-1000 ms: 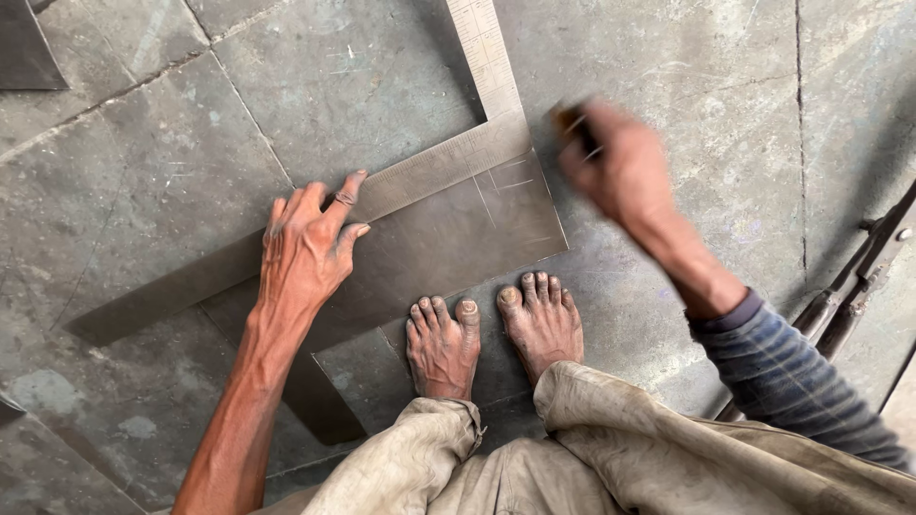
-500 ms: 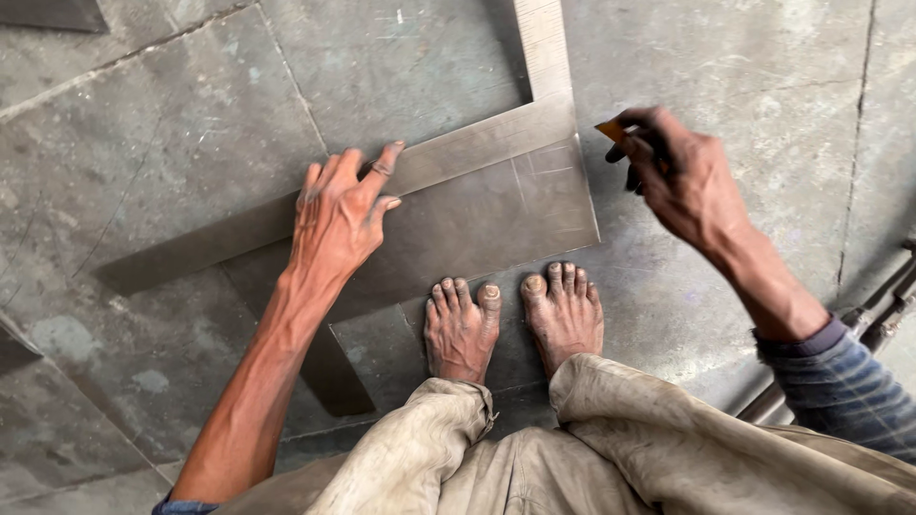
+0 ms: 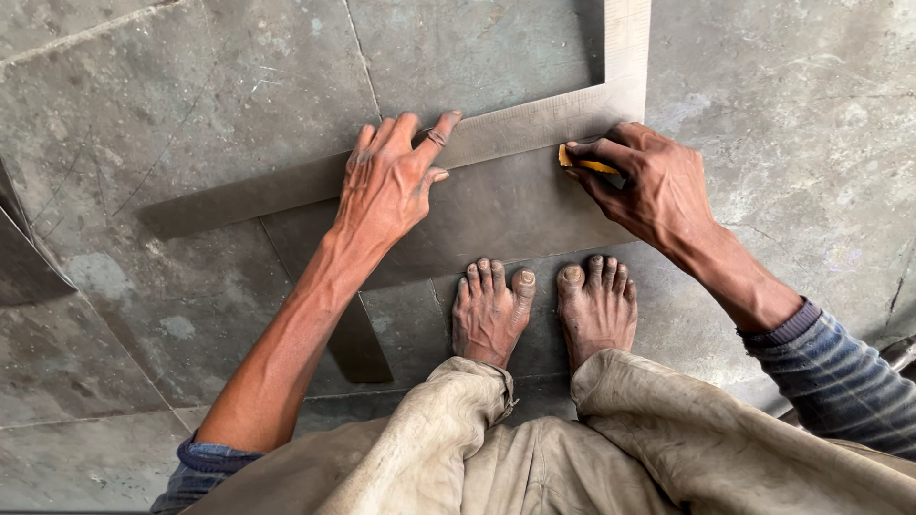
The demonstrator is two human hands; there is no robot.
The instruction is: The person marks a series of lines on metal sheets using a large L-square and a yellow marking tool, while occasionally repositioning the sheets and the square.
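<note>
- Head view: the person squats barefoot on grey metal sheets, both feet (image 3: 544,310) planted on the sheet (image 3: 496,224) being worked.
- A big L-shaped square (image 3: 534,124) lies flat on that sheet: its long arm runs from lower left up to the corner at upper right, and its short arm goes off the top edge.
- The left hand (image 3: 391,181) presses down on the long arm with fingers spread, a ring on one finger; it lies flat and grips nothing.
- The right hand (image 3: 649,186) sits just below the corner of the square and pinches a small yellow marker (image 3: 584,164) between thumb and fingers, its tip against the square's lower edge.
- The two hands are near each other, with a short stretch of the long arm bare between them.
- The sheet's near edge passes just ahead of the toes; its right part lies under the right hand and wrist.
- Left of the left hand the long arm is uncovered for a good way, with bare scratched floor (image 3: 191,86) beyond it.
- A dark sheet corner (image 3: 24,257) juts in at the left edge, well apart from the hands.
</note>
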